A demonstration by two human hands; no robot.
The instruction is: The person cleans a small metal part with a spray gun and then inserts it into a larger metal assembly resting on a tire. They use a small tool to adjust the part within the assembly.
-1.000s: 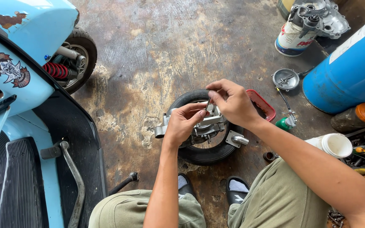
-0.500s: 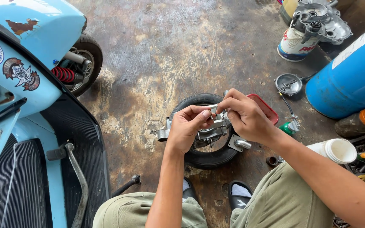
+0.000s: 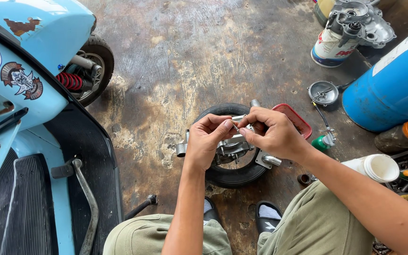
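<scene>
A small thin metal part is pinched between the fingertips of the left hand and the right hand, both curled narrow around it, forearms reaching forward from the knees. It hangs just above a metal engine part resting on a small black tyre. The tyre lies on a stained concrete floor, a light blue scooter to the left, a blue drum to the right.

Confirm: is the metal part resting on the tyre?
Yes, the metal part lies across the tyre, below both hands.

Both hands over carburetor on tyre
</scene>
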